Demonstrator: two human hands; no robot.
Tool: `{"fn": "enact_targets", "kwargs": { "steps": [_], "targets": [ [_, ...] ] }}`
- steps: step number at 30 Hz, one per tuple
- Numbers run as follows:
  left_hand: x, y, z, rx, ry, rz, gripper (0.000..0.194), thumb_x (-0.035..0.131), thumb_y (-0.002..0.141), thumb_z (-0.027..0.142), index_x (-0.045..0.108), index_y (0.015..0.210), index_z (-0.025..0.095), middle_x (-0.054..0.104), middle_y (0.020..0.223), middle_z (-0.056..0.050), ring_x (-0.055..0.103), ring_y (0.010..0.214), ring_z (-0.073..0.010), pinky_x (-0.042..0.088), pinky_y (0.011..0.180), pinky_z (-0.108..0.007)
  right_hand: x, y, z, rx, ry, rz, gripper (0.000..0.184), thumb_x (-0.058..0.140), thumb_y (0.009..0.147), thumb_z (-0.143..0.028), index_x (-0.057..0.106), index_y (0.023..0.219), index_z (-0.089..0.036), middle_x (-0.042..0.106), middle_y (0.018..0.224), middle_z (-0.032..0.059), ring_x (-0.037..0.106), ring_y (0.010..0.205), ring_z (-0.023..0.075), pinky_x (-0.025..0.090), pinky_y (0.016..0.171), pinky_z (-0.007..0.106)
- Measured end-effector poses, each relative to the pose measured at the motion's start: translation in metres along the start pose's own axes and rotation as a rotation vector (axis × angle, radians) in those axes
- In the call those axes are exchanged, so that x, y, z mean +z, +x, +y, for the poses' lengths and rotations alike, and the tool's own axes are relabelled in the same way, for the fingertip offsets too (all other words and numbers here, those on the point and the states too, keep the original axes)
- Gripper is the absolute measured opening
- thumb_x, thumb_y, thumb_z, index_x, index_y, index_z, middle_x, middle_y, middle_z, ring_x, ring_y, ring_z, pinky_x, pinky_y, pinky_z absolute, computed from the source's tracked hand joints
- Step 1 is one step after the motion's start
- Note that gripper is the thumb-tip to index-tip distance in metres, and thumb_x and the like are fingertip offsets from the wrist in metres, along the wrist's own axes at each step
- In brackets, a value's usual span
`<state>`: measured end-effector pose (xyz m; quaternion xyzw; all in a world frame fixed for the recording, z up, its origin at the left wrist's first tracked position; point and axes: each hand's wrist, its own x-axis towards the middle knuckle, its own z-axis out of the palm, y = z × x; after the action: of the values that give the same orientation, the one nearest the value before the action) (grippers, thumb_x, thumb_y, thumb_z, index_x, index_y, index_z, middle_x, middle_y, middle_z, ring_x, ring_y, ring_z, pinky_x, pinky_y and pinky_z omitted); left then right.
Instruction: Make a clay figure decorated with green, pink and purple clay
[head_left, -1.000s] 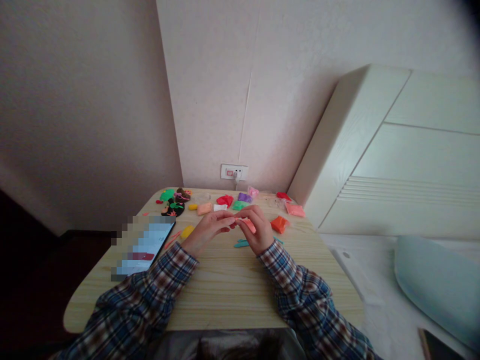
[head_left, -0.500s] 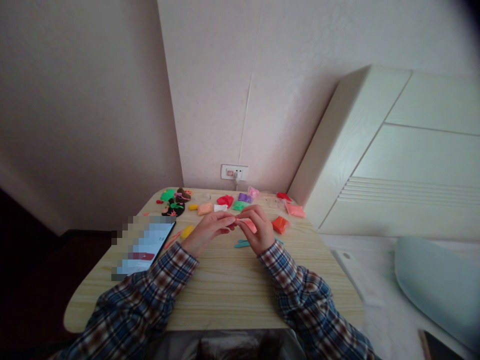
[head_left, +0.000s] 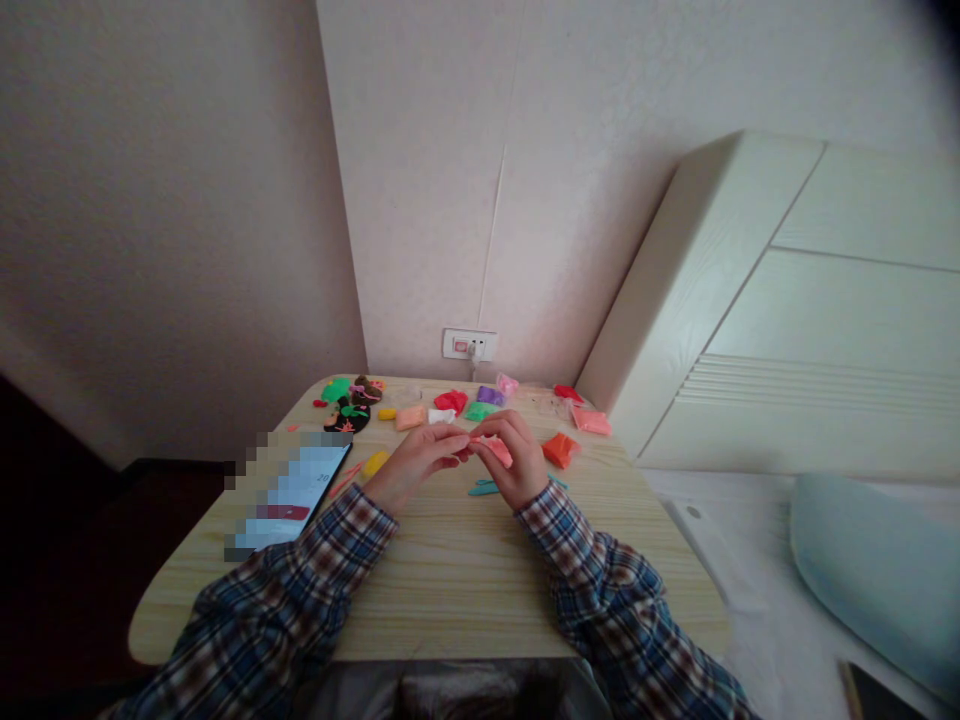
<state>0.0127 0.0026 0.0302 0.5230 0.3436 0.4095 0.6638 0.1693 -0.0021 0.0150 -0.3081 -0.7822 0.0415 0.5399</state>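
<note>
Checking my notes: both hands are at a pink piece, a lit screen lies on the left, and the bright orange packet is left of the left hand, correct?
Not quite: the bright orange packet lies to the right of the right hand, as the head view shows. The pink piece and lit screen are as you said.
</note>
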Motion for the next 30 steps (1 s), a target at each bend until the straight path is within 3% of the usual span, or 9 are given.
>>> {"fn": "enact_targets", "kwargs": {
  "steps": [7, 15, 30],
  "targets": [
    [0.0019, -0.002, 0.0027, -0.001, 0.016, -0.025, 0.018, 0.063, 0.072, 0.031, 0.065, 0.079, 0.015, 0.06, 0.079, -0.002, 0.052, 0.075, -0.0116, 0.038, 0.071, -0.024, 0.0013, 0.0001, 0.0003, 0.015, -0.005, 0.024, 0.004, 0.051, 0.082, -0.017, 0.055, 0.081, -0.019, 0.054, 0.079, 0.0045, 0.052, 0.078, 0.0166, 0.046, 0.069, 0.031],
    [0.001, -0.0001, 0.0015, 0.048, 0.055, 0.047, 0.019, 0.067, 0.066, 0.029, 0.066, 0.078, 0.014, 0.062, 0.079, -0.002, 0.053, 0.076, -0.0126, 0.038, 0.073, -0.026, -0.0002, 0.0012, -0.001, 0.031, -0.014, 0.002, 0.005, 0.052, 0.082, -0.02, 0.055, 0.085, -0.018, 0.054, 0.08, 0.0049, 0.05, 0.076, 0.0164, 0.045, 0.067, 0.031],
    [-0.0012, 0.0013, -0.0005, 0.043, 0.061, 0.005, 0.02, 0.063, 0.07, 0.032, 0.065, 0.082, 0.016, 0.061, 0.083, -0.002, 0.053, 0.077, -0.0127, 0.039, 0.073, -0.025, 0.0017, 0.0003, 0.0013, 0.041, -0.018, 0.01, 0.005, 0.053, 0.081, -0.02, 0.056, 0.085, -0.018, 0.054, 0.08, 0.0048, 0.05, 0.076, 0.0166, 0.045, 0.066, 0.031]
  ]
}}
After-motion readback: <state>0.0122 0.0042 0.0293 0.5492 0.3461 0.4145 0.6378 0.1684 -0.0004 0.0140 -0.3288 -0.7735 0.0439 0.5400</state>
